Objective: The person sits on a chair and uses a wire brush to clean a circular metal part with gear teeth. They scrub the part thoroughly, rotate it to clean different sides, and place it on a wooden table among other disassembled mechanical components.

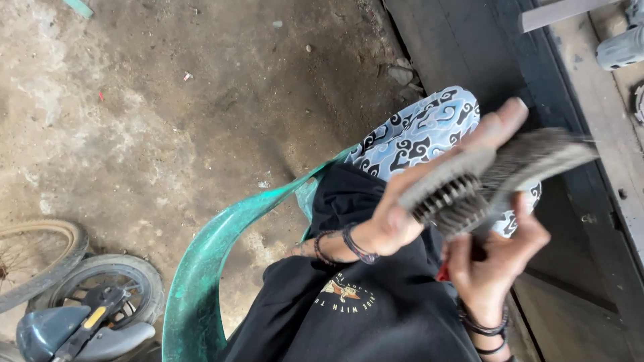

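Bristles of a wire brush [537,157] sweep across a small ribbed, finned metal part [451,201], both held up in front of the person's lap. The left hand [429,194] is closed around the brush handle, fingers stretched along its back with a fingertip reaching to the upper right; the brush head runs on to the right and blurs toward its tip. The right hand [493,258] comes up from below, fingers curled tight about the ribbed part, with something red just showing under the palm. Brush and part touch where the two hands meet.

Below them lie a black shirt [355,302] and a knee in blue-and-white patterned trousers [422,131]. The curved edge of a green plastic chair [201,268] arcs along the person's left side, close against the forearm. Beyond that edge the bare dirt floor [168,100] spreads wide to the left and top, with only small scraps on it. A small bicycle [87,315], with tyres and a grey saddle, sits in the lower left corner, well apart from the hands.

To the right the room is tighter: a dark wooden bench edge [537,60] runs diagonally just behind the brush tip, and a grey cylindrical part [620,48] rests on the boards at the upper right.
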